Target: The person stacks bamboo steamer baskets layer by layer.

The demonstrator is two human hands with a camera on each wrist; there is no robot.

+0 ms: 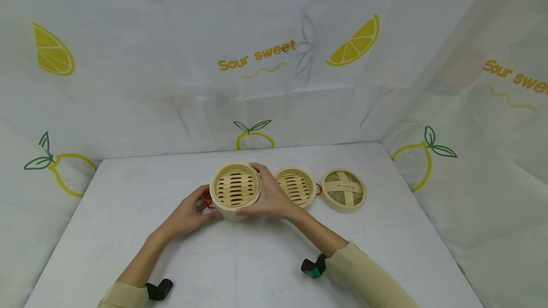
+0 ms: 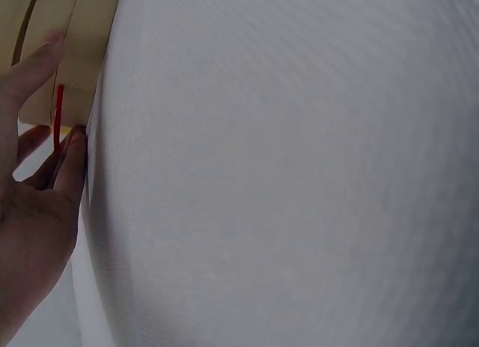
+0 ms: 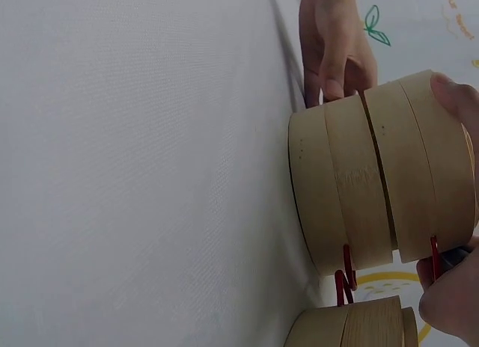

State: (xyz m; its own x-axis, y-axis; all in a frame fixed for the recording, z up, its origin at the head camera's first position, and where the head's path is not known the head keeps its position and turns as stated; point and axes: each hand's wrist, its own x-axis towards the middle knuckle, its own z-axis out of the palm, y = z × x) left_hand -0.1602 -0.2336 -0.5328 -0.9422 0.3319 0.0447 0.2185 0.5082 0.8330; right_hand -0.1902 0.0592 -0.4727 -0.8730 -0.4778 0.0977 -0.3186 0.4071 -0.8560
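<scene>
Two round bamboo steamer baskets are stacked in the head view. The upper basket [image 1: 235, 187] shows its slatted floor, and my right hand [image 1: 271, 198] grips its right side between thumb and fingers. Below it, the lower basket [image 3: 329, 186] stands on the table. My left hand [image 1: 188, 215] holds that lower basket's left side, its thumb on the wall beside a red loop [image 2: 58, 115]. In the right wrist view a thin dark gap runs between the upper basket [image 3: 423, 164] and the lower one, and their edges are slightly offset.
Right of the stack, a third steamer basket [image 1: 295, 187] with a red loop lies partly behind my right hand. Beside it rests a woven bamboo lid [image 1: 344, 190] with crossed strips. The white table [image 1: 257, 265] ends at a lemon-printed curtain [image 1: 192, 84].
</scene>
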